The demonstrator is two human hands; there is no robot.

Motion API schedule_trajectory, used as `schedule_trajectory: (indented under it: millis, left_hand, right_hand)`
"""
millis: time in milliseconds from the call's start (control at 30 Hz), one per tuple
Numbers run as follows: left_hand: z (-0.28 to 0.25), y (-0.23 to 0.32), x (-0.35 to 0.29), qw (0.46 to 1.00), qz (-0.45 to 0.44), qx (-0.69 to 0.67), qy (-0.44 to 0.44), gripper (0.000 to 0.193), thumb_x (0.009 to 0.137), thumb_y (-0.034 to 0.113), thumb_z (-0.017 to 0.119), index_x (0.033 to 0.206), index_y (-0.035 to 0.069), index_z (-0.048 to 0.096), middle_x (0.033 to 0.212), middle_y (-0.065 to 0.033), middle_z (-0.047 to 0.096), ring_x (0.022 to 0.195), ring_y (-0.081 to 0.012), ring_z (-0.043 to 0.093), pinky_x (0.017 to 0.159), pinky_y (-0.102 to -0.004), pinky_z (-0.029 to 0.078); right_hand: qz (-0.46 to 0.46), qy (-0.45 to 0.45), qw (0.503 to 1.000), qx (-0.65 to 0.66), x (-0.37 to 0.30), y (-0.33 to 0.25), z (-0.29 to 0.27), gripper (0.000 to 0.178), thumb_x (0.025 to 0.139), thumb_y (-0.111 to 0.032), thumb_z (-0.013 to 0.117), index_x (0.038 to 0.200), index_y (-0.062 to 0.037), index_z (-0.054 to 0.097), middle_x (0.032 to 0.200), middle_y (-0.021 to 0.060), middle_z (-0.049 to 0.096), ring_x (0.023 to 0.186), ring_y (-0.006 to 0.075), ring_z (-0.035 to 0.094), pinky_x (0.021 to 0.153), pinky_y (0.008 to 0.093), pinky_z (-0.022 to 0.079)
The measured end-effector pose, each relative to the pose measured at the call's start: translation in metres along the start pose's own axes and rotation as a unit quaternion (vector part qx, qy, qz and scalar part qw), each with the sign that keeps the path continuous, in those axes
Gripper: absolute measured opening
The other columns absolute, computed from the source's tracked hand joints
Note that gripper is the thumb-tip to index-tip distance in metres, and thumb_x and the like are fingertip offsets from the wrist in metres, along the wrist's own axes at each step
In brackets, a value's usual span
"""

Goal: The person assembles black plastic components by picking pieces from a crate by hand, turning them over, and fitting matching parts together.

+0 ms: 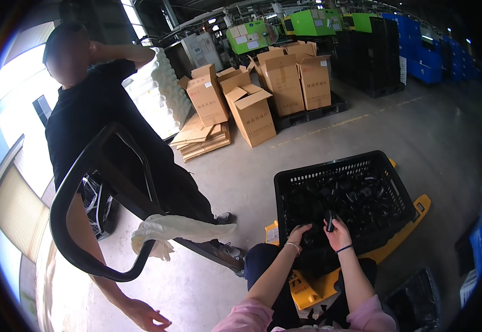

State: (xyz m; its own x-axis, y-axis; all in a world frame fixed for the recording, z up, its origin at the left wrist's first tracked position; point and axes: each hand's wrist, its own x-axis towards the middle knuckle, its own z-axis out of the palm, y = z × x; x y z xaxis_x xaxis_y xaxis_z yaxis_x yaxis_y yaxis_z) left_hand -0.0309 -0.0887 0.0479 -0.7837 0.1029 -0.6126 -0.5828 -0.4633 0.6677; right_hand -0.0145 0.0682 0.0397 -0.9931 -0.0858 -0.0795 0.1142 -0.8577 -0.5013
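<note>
A black plastic crate (338,161) with slotted sides stands in front of me, filled with many small black glossy parts (357,193). Over its near side, my right hand (338,237) grips one small black part (330,222) between thumb and fingers. My left hand (297,235) is just left of it, above the crate's near left part. Its fingers are closed together, and whatever they hold does not stand out against the dark parts behind.
Under the crate is a yellow pallet jack (385,252); a black looped handle (66,221) with a pale cloth (166,229) rises at left. Beside it stands a person in black (102,122). Cardboard boxes (252,116) stand farther back. A black container (415,301) sits at lower right.
</note>
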Motion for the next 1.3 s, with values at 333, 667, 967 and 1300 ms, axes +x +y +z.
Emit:
schedule_trajectory:
  millis: [333, 667, 967, 1300]
  left_hand:
    - [-0.004, -0.005, 0.007, 1.0, 0.01, -0.004, -0.007, 0.036, 0.069, 0.018, 0.07, 0.098, 0.011, 0.051, 0.093, -0.0035, 0.056, 0.088, -0.0185, 0.054, 0.067, -0.038, 0.048]
    - [-0.001, -0.002, 0.002, 1.0, 0.005, -0.009, 0.002, 0.044, 0.068, 0.017, 0.071, 0.104, 0.01, 0.047, 0.094, -0.0044, 0.056, 0.089, -0.0188, 0.055, 0.066, -0.0389, 0.049]
    - [-0.003, 0.0, 0.0, 1.0, 0.011, -0.001, -0.024, 0.046, 0.067, 0.016, 0.071, 0.105, 0.011, 0.047, 0.095, -0.0044, 0.055, 0.09, -0.02, 0.054, 0.067, -0.0392, 0.048]
    - [-0.011, -0.008, 0.019, 1.0, 0.01, 0.019, 0.012, 0.038, 0.068, 0.016, 0.07, 0.1, 0.011, 0.05, 0.094, -0.0044, 0.056, 0.089, -0.0202, 0.054, 0.069, -0.041, 0.047]
  right_hand:
    - [-0.005, -0.001, 1.0, 0.002, -0.002, -0.001, 0.003, 0.039, 0.079, -0.009, 0.056, 0.116, -0.0079, 0.046, 0.1, 0.0018, 0.053, 0.094, 0.015, 0.049, 0.077, 0.0289, 0.04]
    - [-0.005, 0.007, 1.0, 0.004, -0.003, -0.001, 0.005, 0.039, 0.078, -0.008, 0.057, 0.115, -0.0079, 0.047, 0.102, 0.0019, 0.052, 0.094, 0.0153, 0.049, 0.078, 0.0293, 0.041]
    - [-0.003, -0.005, 1.0, 0.013, -0.004, -0.001, 0.004, 0.036, 0.079, -0.007, 0.055, 0.115, -0.0078, 0.047, 0.102, 0.0026, 0.052, 0.096, 0.0165, 0.049, 0.078, 0.0294, 0.041]
    - [-0.004, -0.016, 1.0, 0.019, -0.002, 0.0, 0.002, 0.034, 0.08, -0.006, 0.054, 0.112, -0.0085, 0.048, 0.102, 0.0028, 0.053, 0.095, 0.0164, 0.05, 0.078, 0.0295, 0.041]
